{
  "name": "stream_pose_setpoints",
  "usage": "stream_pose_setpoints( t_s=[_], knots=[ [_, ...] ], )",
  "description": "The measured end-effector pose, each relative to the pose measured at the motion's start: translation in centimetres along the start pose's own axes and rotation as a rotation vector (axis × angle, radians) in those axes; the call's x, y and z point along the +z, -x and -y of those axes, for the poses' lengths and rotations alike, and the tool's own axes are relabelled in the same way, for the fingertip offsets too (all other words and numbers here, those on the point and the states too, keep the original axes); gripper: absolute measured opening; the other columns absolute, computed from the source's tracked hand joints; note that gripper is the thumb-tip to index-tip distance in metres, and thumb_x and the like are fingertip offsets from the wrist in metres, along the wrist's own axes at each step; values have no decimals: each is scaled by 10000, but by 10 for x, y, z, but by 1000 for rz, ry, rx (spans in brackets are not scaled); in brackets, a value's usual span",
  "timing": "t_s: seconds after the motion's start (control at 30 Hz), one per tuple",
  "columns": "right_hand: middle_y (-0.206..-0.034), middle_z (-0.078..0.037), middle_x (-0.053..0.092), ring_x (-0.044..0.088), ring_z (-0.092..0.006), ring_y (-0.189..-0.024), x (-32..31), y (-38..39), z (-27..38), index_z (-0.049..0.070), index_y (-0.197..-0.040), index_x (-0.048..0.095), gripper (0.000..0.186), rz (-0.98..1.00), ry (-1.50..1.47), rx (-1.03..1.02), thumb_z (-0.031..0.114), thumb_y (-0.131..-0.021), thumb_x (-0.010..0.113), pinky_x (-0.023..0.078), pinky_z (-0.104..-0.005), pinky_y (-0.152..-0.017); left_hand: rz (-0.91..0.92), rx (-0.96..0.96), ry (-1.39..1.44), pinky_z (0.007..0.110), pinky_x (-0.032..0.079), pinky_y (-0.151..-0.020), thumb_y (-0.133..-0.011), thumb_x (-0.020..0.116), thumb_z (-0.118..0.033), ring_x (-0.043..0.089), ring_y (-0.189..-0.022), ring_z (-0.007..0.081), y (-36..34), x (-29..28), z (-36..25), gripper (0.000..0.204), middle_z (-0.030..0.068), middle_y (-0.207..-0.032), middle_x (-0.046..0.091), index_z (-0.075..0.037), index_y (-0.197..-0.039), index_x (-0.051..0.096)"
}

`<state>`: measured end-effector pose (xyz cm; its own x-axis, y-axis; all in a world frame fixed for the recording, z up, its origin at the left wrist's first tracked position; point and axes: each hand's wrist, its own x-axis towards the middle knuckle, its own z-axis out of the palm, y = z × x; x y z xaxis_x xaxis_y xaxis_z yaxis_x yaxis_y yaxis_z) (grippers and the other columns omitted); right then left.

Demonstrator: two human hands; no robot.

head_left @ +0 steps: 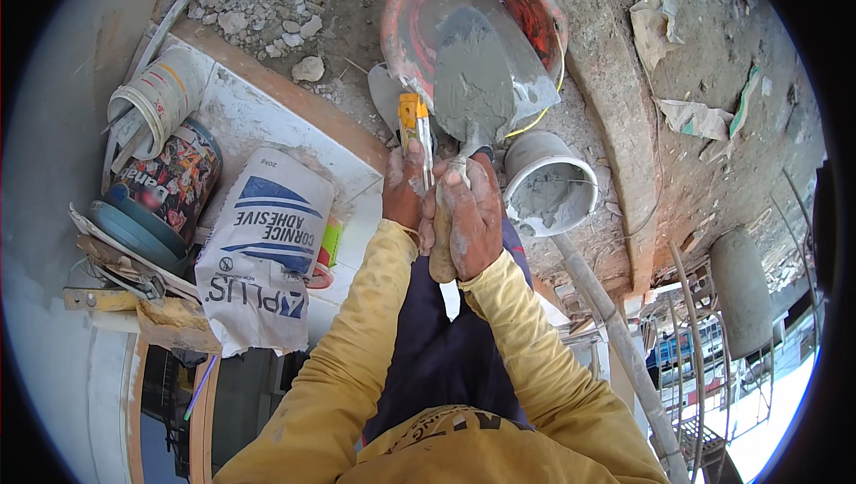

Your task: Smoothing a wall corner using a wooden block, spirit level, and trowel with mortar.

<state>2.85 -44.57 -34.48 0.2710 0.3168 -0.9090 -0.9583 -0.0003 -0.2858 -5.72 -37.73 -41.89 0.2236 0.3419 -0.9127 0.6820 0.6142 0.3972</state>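
My right hand (473, 221) is wrapped round the wooden handle of a trowel (473, 74). Grey mortar coats the trowel's broad blade, which points away over a red-orange basin (397, 16) smeared with the same grey. Close beside it, my left hand (404, 190) grips a narrow yellow tool (413, 117) with pale metal edges; its exact kind is unclear. Both hands nearly touch, and dried mortar whitens the fingers. Just right of my right hand, a tilted white bucket (580, 169) has grey mortar inside.
On the left lie a white paper bag (259, 243), a patterned bucket (169, 181) and a stained white pail (165, 96). Rubble (259, 12) covers the ground at the far left. A long pole (615, 341) slants along the right, near a drop with metal bars (700, 368).
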Motion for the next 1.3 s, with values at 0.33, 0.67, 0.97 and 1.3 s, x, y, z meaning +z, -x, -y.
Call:
stream_pose_setpoints(
  t_s=[0.33, 0.67, 0.97, 1.3],
  knots=[
    [-697, -74, 532, 520, -155, -440, -6, 0, 6, 26, -1036, 444, 351, 47, 31, -42, 367, -1008, 522, 419, -291, -386, 14, -127, 187, 273, 517, -655, -962, 501, -582, 611, -817, 151, 6, 3, -9, 614, 101, -980, 602, -41, -1249, 454],
    [-720, -72, 537, 527, -139, -459, -11, 0, 4, 8, -1062, 452, 358, 54, 158, -10, 357, -1012, 520, 426, -279, -406, -7, -108, 159, 301, 527, -694, -949, 530, -579, 616, -824, 165, 11, 11, -18, 615, 108, -984, 609, -39, -1234, 460],
    [-700, -71, 542, 557, -134, -491, -11, 2, 9, -23, -1111, 465, 378, 17, 261, 19, 334, -1007, 534, 440, -268, -435, -35, -25, -101, 333, 482, -760, -952, 492, -606, 564, -859, 183, 7, 12, -8, 629, 93, -1002, 562, -26, -1193, 514],
    [-713, -87, 549, 542, -154, -461, -6, 2, 7, 10, -990, 480, 319, 12, 332, 115, 324, -1012, 527, 433, -272, -413, -52, 73, -194, 348, 493, -799, -930, 549, -593, 588, -928, 206, -1, 2, 16, 672, 116, -1021, 593, -7, -1247, 463]
  ],
)
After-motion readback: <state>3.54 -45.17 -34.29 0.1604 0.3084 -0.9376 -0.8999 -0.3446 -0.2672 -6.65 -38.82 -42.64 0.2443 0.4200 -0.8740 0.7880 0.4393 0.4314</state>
